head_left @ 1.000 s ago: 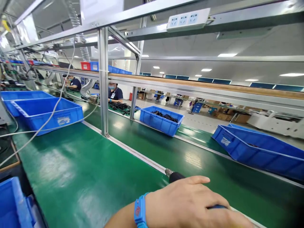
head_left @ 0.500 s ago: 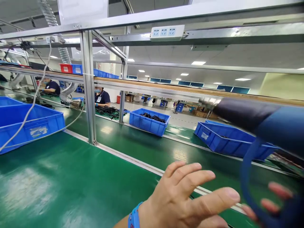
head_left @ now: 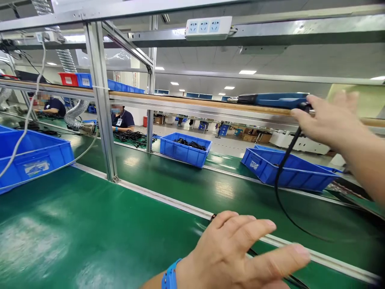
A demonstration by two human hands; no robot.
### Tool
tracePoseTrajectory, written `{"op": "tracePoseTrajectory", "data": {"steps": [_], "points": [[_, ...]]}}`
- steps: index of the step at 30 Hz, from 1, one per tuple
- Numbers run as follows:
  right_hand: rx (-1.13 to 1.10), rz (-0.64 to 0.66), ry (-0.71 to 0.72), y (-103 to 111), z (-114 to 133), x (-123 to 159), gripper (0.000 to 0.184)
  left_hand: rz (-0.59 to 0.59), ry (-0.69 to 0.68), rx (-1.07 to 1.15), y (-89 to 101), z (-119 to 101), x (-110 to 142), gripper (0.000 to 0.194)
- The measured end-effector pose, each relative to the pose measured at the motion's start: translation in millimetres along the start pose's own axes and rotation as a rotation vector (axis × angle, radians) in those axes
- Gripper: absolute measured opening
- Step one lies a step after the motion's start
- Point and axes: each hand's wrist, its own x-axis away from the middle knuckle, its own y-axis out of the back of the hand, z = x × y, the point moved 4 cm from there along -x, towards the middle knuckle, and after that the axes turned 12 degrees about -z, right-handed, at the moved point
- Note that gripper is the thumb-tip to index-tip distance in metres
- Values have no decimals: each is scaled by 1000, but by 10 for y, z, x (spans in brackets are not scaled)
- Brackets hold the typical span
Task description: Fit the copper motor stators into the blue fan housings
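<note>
A blue heat gun (head_left: 273, 100) with a black front and metal nozzle lies along the wooden-edged shelf (head_left: 186, 102), its nozzle to the left. My right hand (head_left: 333, 120) is at its rear end, thumb and a finger beside the black cord outlet and the other fingers spread. From there a black cord (head_left: 279, 176) hangs down in front of the shelf. My left hand (head_left: 231, 253), wearing a blue wristband (head_left: 171, 277), hovers low over the bench edge with fingers stretched apart and nothing in them. Part of a black cable (head_left: 296, 281) shows beside it.
Blue bins stand at left (head_left: 45, 156), centre (head_left: 185, 149) and right (head_left: 285, 170) of the green benches (head_left: 99, 216). A metal post (head_left: 100, 100) rises at left, and a power strip (head_left: 209, 28) hangs overhead. Two people sit beyond, near piles of black cables (head_left: 132, 138).
The heat gun has gone from close in front of me at right onto the shelf. My right hand has risen with it and its fingers have spread. The left hand has barely moved.
</note>
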Motion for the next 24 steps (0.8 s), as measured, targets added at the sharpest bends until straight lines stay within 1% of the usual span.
{"op": "tracePoseTrajectory", "data": {"steps": [1, 2, 4, 5, 6, 7, 8, 9, 10, 11, 12, 14, 15, 17, 19, 20, 22, 24], "points": [[-15, -5, -20, 88, 44, 178, 80, 7, 33, -21, -3, 21, -8, 34], [-63, -27, -17, 236, 112, 413, 71, 15, 80, -37, -6, 46, -8, 24], [-266, -72, 28, 659, 293, 1028, 43, 59, 183, -56, -21, 97, 48, 5], [-397, -54, 75, 889, 398, 1386, 32, 109, 219, -58, -41, 114, 119, 3], [-528, 36, 39, 1085, 472, 1755, 23, 177, 243, -53, -70, 122, 228, 5], [-617, 231, -16, 1225, 538, 2134, 18, 261, 258, -39, -105, 118, 376, 7], [-693, 425, -56, 1346, 595, 2506, 16, 352, 271, -8, -142, 98, 559, 8], [-760, 596, -70, 1454, 639, 2851, 16, 418, 290, 24, -168, 65, 762, 9], [-815, 719, -100, 1541, 654, 3150, 16, 477, 308, 55, -187, 17, 974, 11], [-852, 803, -145, 1603, 642, 3398, 17, 522, 318, 74, -198, -44, 1179, 13], [-875, 860, -197, 1637, 615, 3596, 19, 551, 322, 77, -201, -110, 1362, 15], [-887, 934, -312, 1642, 554, 3870, 24, 576, 292, 45, -196, -236, 1621, 15], [-887, 971, -358, 1625, 537, 3963, 26, 573, 263, 19, -192, -285, 1691, 14], [-904, 1058, -427, 1583, 542, 4096, 30, 569, 185, -16, -191, -348, 1732, 10], [-959, 1169, -497, 1551, 575, 4199, 32, 601, 145, -3, -196, -358, 1708, 6], [-993, 1232, -538, 1541, 592, 4248, 34, 630, 151, 14, -194, -344, 1695, 5], [-1059, 1351, -601, 1532, 621, 4335, 36, 699, 199, 57, -167, -294, 1690, 9], [-1103, 1425, -621, 1529, 638, 4399, 37, 764, 252, 94, -110, -236, 1717, 13]]}}
